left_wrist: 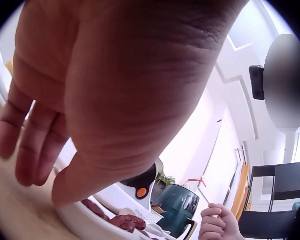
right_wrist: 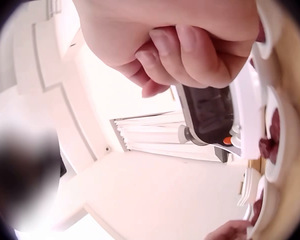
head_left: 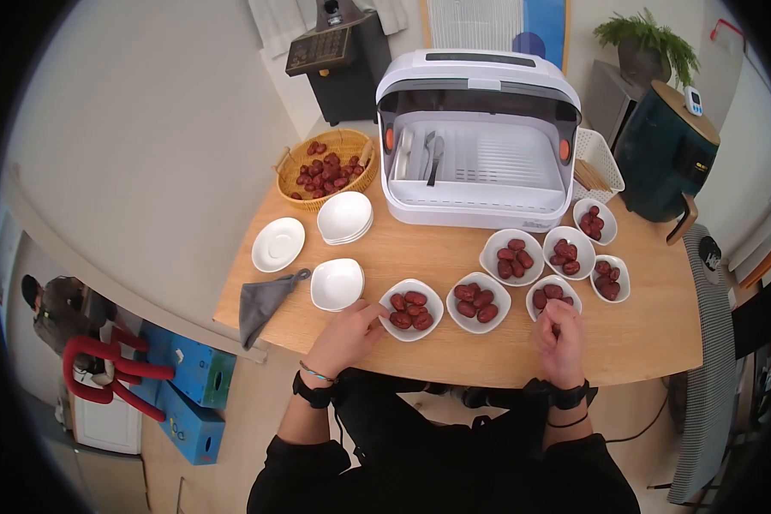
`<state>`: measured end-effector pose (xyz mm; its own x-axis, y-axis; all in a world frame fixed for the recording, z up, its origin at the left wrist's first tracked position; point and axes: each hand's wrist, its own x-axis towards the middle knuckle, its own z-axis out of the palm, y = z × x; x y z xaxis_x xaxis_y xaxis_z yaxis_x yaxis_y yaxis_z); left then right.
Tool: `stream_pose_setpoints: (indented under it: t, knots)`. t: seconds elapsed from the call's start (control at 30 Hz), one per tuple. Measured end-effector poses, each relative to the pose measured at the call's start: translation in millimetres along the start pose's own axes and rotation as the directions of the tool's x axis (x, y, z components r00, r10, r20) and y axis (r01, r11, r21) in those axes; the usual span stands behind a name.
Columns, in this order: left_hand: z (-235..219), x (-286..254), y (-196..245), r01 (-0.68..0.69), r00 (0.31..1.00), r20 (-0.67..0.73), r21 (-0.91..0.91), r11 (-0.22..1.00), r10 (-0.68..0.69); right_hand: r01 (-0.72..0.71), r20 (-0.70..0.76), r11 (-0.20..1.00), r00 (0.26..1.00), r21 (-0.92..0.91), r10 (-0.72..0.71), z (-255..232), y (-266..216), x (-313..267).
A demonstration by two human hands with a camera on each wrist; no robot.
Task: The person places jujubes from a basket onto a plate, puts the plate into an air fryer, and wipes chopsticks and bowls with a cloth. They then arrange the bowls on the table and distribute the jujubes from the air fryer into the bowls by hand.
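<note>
My left hand (head_left: 349, 334) is beside a white bowl of red dates (head_left: 411, 309), its fingertips right at the bowl's left rim. In the left wrist view, the fingers (left_wrist: 30, 150) extend downward, fairly straight, alongside the white rim. My right hand (head_left: 561, 347) is curled into a fist over the near edge of another date bowl (head_left: 576, 294), partly covering it. The right wrist view shows its fingers (right_wrist: 202, 60) folded toward the palm, with nothing visible in them. Between these two bowls sits a third bowl of dates (head_left: 478, 303).
More date bowls (head_left: 511, 257) stand at the right. At the left are an empty bowl (head_left: 337, 284), stacked bowls (head_left: 345, 218), a saucer (head_left: 278, 245), a grey cloth (head_left: 268, 301) and a date basket (head_left: 361, 178). Behind stand a white dish cabinet (head_left: 480, 212) and a green air fryer (head_left: 664, 158).
</note>
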<state>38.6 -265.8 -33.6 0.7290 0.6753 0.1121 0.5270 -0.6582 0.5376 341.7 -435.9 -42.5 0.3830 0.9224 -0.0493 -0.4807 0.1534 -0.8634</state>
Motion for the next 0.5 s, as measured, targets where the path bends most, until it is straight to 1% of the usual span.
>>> stream_pose_setpoints:
  t: [0.03,0.07,0.13,0.2,0.27,0.3,0.37,0.4,0.43,0.5]
  knots:
    - [3,-1,0,0.013,0.999,-0.048,-0.045,0.999,-0.015,-0.025,-0.048,0.979,0.998,0.200,0.035,0,10,0]
    - [7,-3,-1,0.016,0.999,-0.048,-0.050,0.999,-0.018,-0.047,-0.104,0.976,0.992,0.210,0.070,-1,21,2]
    - [14,-5,-2,-0.023,0.998,-0.064,-0.161,0.987,0.013,-0.054,-0.079,0.980,0.994,0.190,0.071,-2,32,3]
    - [15,-6,-1,-0.035,0.997,-0.075,-0.177,0.984,0.022,-0.056,-0.045,0.983,0.997,0.173,0.065,0,38,4]
    - [16,-8,-2,-0.058,0.992,-0.122,-0.227,0.972,0.031,-0.079,0.054,0.996,0.996,0.036,0.077,3,43,4]
    - [15,-9,-1,-0.053,0.991,-0.130,-0.221,0.974,0.025,-0.081,0.066,0.996,0.995,0.037,0.078,5,44,5]
    - [11,-10,-1,-0.146,0.963,-0.247,-0.159,0.977,0.103,-0.161,0.083,0.987,0.984,0.015,0.159,10,42,5]
    - [12,-13,-5,-0.111,0.967,-0.245,-0.179,0.978,0.065,-0.177,0.090,0.983,0.981,0.042,0.173,9,42,6]
    - [11,-14,-7,-0.109,0.966,-0.250,-0.178,0.978,0.062,-0.178,0.095,0.983,0.980,0.039,0.173,10,41,6]
    - [8,-15,-11,-0.157,0.936,-0.337,-0.144,0.977,0.101,-0.201,0.049,0.970,0.979,0.134,0.196,10,40,6]
